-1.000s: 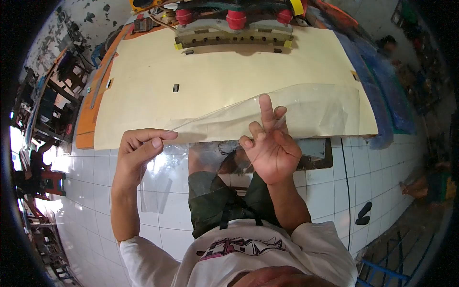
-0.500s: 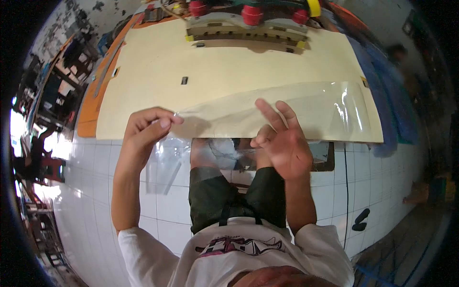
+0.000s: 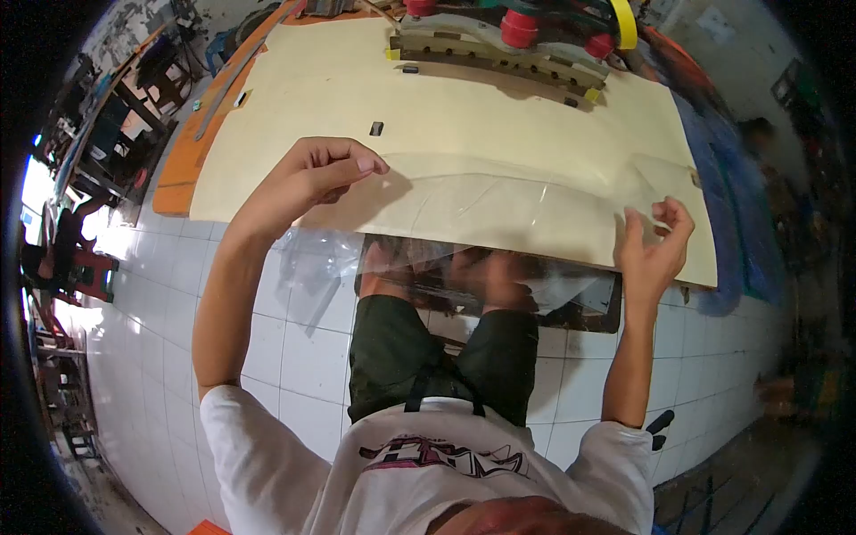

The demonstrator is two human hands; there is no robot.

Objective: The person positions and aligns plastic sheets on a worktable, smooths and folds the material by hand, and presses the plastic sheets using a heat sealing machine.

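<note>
A long sheet of clear plastic film [image 3: 499,201] lies across the front of the cream-covered table and hangs over its front edge above my knees. My left hand [image 3: 312,183] is closed in a pinch at the film's left upper corner, a little above the table. At the film's right end is my right hand [image 3: 655,245], its thumb apart from its curled fingers, with nothing visible gripped between them. More crumpled clear film [image 3: 316,263] hangs below the table edge, under my left forearm.
A heat-sealing or press-like machine part with red knobs [image 3: 520,28] stands at the back of the cream board [image 3: 294,98]. A small black piece [image 3: 377,128] lies on the board. Blue material [image 3: 727,196] drapes at the right. A metal ruler [image 3: 223,94] lies at the left.
My right hand has moved to the right, to the film's right end. My left hand has risen and shifted right, still pinching. The film is now spread wider across the table front.
</note>
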